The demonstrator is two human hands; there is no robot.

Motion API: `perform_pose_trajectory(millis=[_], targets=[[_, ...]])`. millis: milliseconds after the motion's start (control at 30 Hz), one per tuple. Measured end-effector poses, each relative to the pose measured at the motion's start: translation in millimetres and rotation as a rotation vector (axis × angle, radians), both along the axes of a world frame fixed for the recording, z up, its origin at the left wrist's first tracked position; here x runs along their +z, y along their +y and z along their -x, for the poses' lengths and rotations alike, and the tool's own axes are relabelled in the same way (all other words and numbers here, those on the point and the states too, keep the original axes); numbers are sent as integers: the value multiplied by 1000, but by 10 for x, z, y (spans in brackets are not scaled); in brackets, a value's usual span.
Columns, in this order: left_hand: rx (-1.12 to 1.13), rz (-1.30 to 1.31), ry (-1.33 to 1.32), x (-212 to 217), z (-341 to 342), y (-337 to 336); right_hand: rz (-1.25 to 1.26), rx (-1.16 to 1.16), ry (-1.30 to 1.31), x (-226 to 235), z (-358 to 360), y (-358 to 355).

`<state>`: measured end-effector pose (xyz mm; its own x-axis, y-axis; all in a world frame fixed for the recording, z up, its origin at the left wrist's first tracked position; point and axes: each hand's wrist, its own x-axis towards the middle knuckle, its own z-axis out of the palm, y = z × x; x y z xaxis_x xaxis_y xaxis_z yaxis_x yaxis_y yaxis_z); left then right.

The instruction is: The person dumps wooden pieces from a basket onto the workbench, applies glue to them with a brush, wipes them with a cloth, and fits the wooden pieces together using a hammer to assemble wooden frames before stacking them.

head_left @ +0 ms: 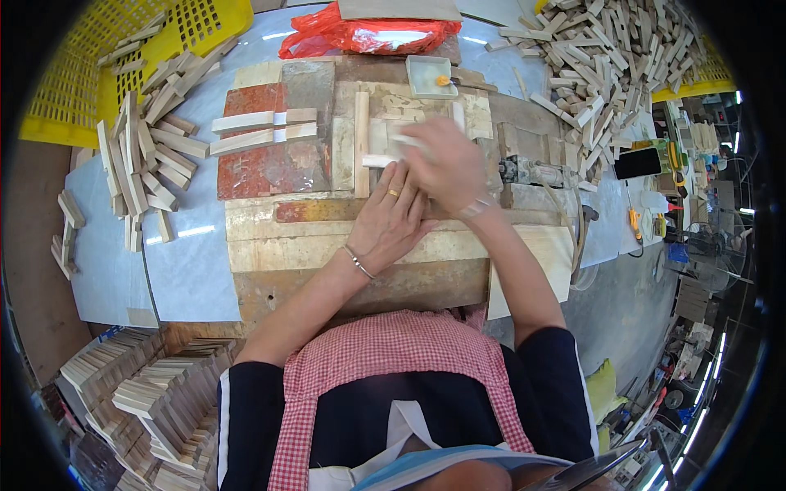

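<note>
My left hand (pixel 391 211) lies on the wooden work board with its fingers stretched out. Its fingertips rest at a short pale wooden strip (pixel 377 160), which lies crosswise against a long upright wooden strip (pixel 362 139). Close beside it, my right hand (pixel 447 159) is blurred by motion and curled over the same spot. A smeared pale thing (pixel 407 141) shows at its fingers, too blurred to name. Left of the hands, two wooden pieces (pixel 243 122) with pale middle sections lie on a red patch of the board.
Loose wooden sticks (pixel 151 159) pile up at the left, by a yellow crate (pixel 61 90). Another heap (pixel 614 57) fills the far right. A small tray (pixel 427 76) with a yellow-tipped tool and a red plastic bag (pixel 368 34) lie ahead. A metal cylinder (pixel 532 172) sits right of the hands.
</note>
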<state>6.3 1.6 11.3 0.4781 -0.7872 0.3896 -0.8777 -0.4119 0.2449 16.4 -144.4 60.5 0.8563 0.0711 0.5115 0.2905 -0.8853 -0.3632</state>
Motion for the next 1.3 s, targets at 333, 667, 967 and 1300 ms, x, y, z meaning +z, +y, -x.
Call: perform_pose_trajectory(millis=[333, 667, 967, 1300], targets=[[-4, -18, 30, 47, -23, -98, 61, -438, 295, -73, 2052, -928], [30, -33, -42, 51, 3, -97, -36, -1067, 653, -380, 2497, -2540], [16, -49, -44, 72, -17, -91, -108, -1045, 696, -757, 3233, -3041], [29, -41, -41, 53, -23, -95, 117, -1156, 541, -124, 2733, -2614]])
